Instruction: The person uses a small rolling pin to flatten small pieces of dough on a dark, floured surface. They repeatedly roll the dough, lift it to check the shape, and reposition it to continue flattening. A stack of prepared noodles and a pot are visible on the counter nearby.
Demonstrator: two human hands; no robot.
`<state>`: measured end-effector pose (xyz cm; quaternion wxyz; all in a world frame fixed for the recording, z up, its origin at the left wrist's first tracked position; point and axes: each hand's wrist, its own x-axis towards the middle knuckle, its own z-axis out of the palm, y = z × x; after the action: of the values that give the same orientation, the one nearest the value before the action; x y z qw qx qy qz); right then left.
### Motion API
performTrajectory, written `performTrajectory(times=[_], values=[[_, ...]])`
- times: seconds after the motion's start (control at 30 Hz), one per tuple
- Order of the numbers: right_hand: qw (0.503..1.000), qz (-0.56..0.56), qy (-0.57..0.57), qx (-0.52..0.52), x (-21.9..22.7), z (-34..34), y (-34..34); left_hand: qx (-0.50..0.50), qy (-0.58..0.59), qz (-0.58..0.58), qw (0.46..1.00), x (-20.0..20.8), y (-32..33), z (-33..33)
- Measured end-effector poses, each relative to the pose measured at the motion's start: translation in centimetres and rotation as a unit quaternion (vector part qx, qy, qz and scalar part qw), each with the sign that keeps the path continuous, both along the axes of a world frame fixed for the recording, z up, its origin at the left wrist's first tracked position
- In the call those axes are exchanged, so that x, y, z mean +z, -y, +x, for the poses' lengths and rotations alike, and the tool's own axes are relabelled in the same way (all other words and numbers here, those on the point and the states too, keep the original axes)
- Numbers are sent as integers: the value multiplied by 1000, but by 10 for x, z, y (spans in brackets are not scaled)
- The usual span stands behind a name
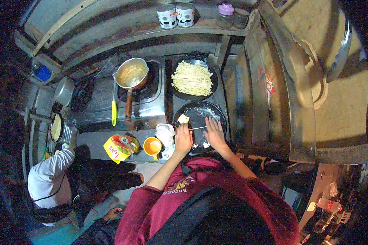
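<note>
Both my hands lie on a round black tray (pixel 198 111) dusted with white flour. My left hand (pixel 183 139) rests near its left edge with the fingers stretched out, and my right hand (pixel 215 132) lies flat farther right, fingers extended. A thin pale dough strand (pixel 198 128) spans the gap between them, its ends hidden under the hands. Just beyond my left fingertips sits a small lump of yellowish dough (pixel 183 119). Behind this tray, a second black tray (pixel 188 97) carries many thin dough strands (pixel 192 78) laid side by side.
Left of the trays stands a metal stove (pixel 98 116) with a wooden-handled saucepan (pixel 131 75) and a green-handled utensil (pixel 114 113). An orange cup (pixel 152 146), white bag (pixel 165 134) and yellow pouch (pixel 117 148) are nearby. Another person (pixel 49 179) works at lower left. Wooden boards (pixel 257 98) rise at right.
</note>
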<state>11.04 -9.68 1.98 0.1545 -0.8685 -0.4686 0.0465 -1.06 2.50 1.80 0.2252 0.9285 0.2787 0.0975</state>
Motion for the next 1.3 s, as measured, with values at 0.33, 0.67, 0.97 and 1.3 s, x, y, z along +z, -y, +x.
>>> performTrajectory(times=[0.33,0.67,0.97,1.3], values=[[997,-80,-1,17,-2,6,5,-50,-126,85,987,-18,8,-18],[988,-156,-19,12,-2,-5,24,-31,-127,101,986,-22,14,-28],[977,-213,-19,20,11,2,22,-36,-101,104,989,-18,9,-29],[996,-46,64,-41,-5,0,34,-16,-65,66,996,13,0,-11]])
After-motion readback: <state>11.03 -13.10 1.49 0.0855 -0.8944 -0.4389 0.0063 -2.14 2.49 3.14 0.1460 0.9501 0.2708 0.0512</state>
